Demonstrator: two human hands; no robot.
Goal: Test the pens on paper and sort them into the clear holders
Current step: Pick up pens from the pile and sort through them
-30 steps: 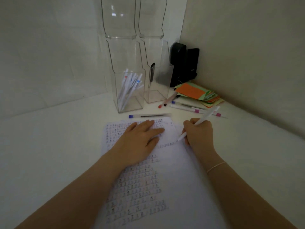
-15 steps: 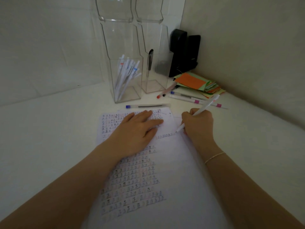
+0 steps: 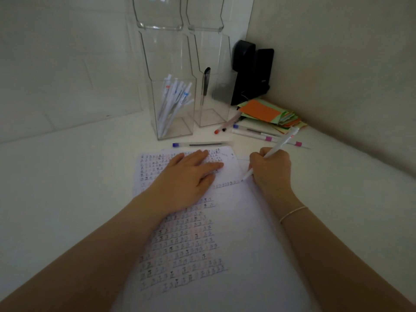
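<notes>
Pinching a slim white pen (image 3: 271,154) in a writing grip, the right hand (image 3: 271,168) keeps its tip at the end of a short row of marks, seemingly touching; little has shifted, so testing continues. The left hand (image 3: 186,176) stays flat and open on the matte, mark-covered paper (image 3: 243,233). Behind stand two glossy, square-sided clear holders (image 3: 172,91), the left one holding white pens.

Table (image 3: 56,188) open at frame left; loose pens (image 3: 258,131), paper stack (image 3: 265,111) probably block holders (image 3: 173,104) from right.
</notes>
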